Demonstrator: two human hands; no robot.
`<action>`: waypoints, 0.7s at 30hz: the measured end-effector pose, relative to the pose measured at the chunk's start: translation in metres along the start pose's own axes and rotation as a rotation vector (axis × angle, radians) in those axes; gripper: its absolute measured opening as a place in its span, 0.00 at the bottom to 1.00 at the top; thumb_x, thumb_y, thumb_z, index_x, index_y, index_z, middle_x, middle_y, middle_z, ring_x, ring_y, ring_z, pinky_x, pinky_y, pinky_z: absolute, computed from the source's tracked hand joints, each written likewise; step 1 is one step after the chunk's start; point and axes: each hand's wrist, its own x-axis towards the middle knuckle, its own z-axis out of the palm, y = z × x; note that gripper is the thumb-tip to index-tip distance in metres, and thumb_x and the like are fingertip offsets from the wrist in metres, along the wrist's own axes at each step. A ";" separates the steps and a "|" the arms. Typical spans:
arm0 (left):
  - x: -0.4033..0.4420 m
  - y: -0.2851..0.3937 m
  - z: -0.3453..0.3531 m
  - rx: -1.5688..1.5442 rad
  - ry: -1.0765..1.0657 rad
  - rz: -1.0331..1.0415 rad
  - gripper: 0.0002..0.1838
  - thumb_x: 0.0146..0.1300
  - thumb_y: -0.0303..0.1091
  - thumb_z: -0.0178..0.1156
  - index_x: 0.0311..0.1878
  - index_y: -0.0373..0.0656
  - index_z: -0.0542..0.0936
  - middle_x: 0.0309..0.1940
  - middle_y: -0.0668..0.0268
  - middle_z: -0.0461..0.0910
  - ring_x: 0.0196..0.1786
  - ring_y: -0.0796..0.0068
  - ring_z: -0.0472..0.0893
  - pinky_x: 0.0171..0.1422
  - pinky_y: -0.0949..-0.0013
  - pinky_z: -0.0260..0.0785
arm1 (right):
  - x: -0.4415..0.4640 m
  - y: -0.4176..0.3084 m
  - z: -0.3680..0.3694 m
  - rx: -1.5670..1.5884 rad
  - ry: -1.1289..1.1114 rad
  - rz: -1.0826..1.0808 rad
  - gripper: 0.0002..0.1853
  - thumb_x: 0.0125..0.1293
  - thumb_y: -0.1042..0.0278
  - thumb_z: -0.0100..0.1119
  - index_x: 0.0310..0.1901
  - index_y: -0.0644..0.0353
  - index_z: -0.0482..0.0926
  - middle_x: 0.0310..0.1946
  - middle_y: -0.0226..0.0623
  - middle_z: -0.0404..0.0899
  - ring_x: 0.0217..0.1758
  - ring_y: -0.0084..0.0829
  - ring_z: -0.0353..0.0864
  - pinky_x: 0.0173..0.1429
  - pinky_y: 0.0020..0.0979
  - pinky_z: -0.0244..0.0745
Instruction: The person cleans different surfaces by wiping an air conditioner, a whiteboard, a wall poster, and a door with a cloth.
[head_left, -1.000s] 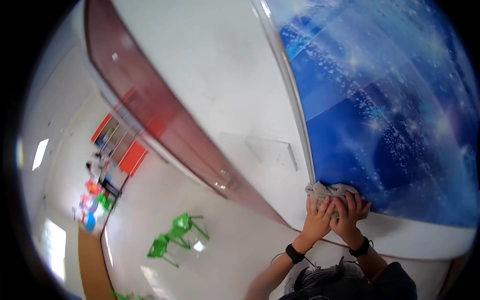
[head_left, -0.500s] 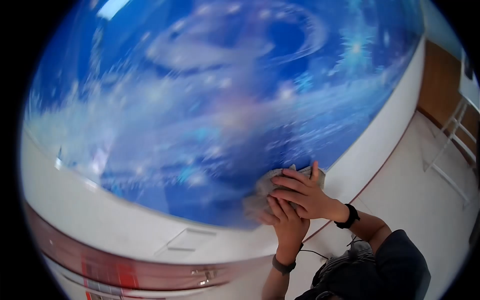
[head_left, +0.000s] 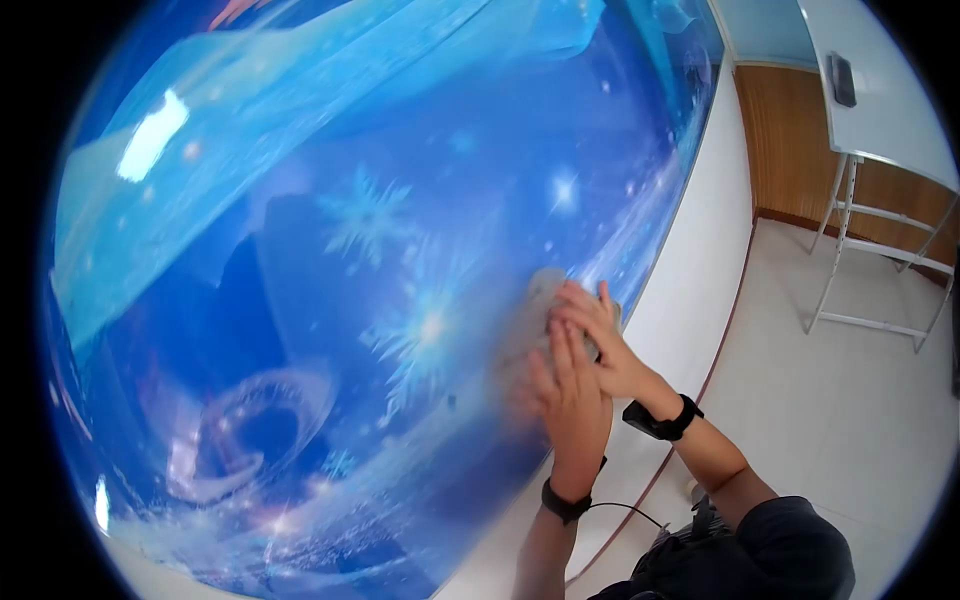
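item: one grey cloth, crumpled, lying on the blue printed panel, close to the edge that meets the white border and well clear of the panel's far corner at the top. long axis: cannot be told, as hands cover most of the cloth and blur softens its outline; the largest exposed part points away from the wearer, past the fingertips, with a smaller scrap showing toward the border.

left hand: palm down on the cloth, fingers extended and slightly parted, pointing up the panel; laid over it, not curled around it.

right hand: beside and partly overlapping the left, fingers extended across the cloth toward the panel's middle, one digit raised apart; likewise flat, not clamped.

worn: black wristband at left; black strap at right; thin dark cable by the left wrist; dark sleeve.

panel finish: glossy, snowflake motifs, a blurred reflection next to the hands.

surroundings: white table on metal legs, bearing a dark oblong object near its left edge; wood panelling behind; pale floor.
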 end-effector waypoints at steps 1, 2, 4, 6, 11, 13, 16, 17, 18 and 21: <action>0.017 0.011 0.008 0.003 -0.022 0.027 0.37 0.52 0.40 0.53 0.66 0.42 0.56 0.68 0.63 0.48 0.69 0.53 0.46 0.64 0.41 0.36 | 0.001 0.018 -0.011 0.014 0.046 0.029 0.26 0.59 0.63 0.52 0.60 0.56 0.61 0.64 0.43 0.55 0.71 0.40 0.48 0.68 0.51 0.17; 0.033 0.024 0.018 0.009 -0.044 0.050 0.36 0.52 0.39 0.52 0.66 0.46 0.57 0.68 0.68 0.50 0.69 0.59 0.48 0.66 0.47 0.36 | 0.001 0.038 -0.022 0.032 0.090 0.056 0.28 0.60 0.62 0.52 0.61 0.57 0.59 0.65 0.44 0.53 0.71 0.40 0.47 0.69 0.49 0.17; 0.055 0.047 0.040 0.028 -0.038 0.106 0.34 0.53 0.36 0.49 0.66 0.49 0.58 0.68 0.73 0.51 0.70 0.68 0.49 0.69 0.55 0.36 | -0.002 0.069 -0.039 0.069 0.180 0.123 0.28 0.62 0.59 0.50 0.62 0.58 0.57 0.66 0.43 0.52 0.71 0.39 0.45 0.69 0.47 0.15; 0.070 0.075 0.066 0.049 0.023 0.175 0.32 0.55 0.34 0.46 0.66 0.49 0.58 0.68 0.73 0.51 0.71 0.72 0.48 0.70 0.58 0.33 | -0.008 0.091 -0.062 0.099 0.272 0.202 0.28 0.63 0.57 0.46 0.63 0.58 0.57 0.66 0.42 0.53 0.72 0.40 0.43 0.69 0.46 0.13; 0.086 0.099 0.109 0.014 -0.009 0.398 0.34 0.51 0.31 0.51 0.65 0.44 0.59 0.68 0.70 0.52 0.71 0.67 0.49 0.71 0.57 0.34 | -0.043 0.151 -0.072 0.203 0.407 0.380 0.28 0.65 0.66 0.43 0.65 0.60 0.50 0.66 0.42 0.52 0.69 0.38 0.48 0.70 0.39 0.32; 0.091 0.105 0.111 0.003 0.002 0.423 0.32 0.51 0.30 0.49 0.64 0.45 0.60 0.68 0.70 0.52 0.71 0.70 0.48 0.72 0.60 0.32 | -0.046 0.149 -0.076 0.324 0.495 0.434 0.28 0.65 0.67 0.44 0.65 0.61 0.49 0.64 0.44 0.53 0.67 0.37 0.51 0.68 0.37 0.41; 0.091 0.107 0.112 -0.035 0.060 0.402 0.29 0.52 0.32 0.48 0.61 0.44 0.64 0.67 0.70 0.56 0.71 0.71 0.49 0.72 0.60 0.33 | -0.046 0.142 -0.071 0.508 0.600 0.518 0.30 0.65 0.67 0.46 0.65 0.63 0.48 0.63 0.46 0.55 0.64 0.36 0.56 0.66 0.33 0.55; 0.091 0.113 0.112 -0.049 0.064 0.390 0.28 0.52 0.32 0.49 0.60 0.43 0.65 0.66 0.69 0.57 0.71 0.70 0.49 0.72 0.60 0.33 | -0.046 0.139 -0.077 0.513 0.571 0.531 0.29 0.65 0.69 0.44 0.66 0.62 0.47 0.64 0.44 0.52 0.66 0.36 0.53 0.67 0.33 0.52; 0.088 0.111 0.112 -0.061 0.072 0.381 0.27 0.52 0.33 0.49 0.59 0.43 0.66 0.65 0.69 0.59 0.70 0.70 0.50 0.72 0.60 0.33 | -0.049 0.130 -0.076 0.517 0.544 0.540 0.29 0.65 0.71 0.41 0.66 0.61 0.46 0.65 0.43 0.50 0.67 0.35 0.51 0.68 0.34 0.49; 0.084 0.107 0.114 -0.164 0.115 0.345 0.24 0.50 0.33 0.51 0.54 0.43 0.72 0.60 0.68 0.65 0.69 0.70 0.53 0.72 0.58 0.36 | -0.048 0.114 -0.075 0.545 0.493 0.545 0.29 0.66 0.74 0.37 0.67 0.58 0.44 0.68 0.39 0.46 0.68 0.34 0.49 0.68 0.34 0.48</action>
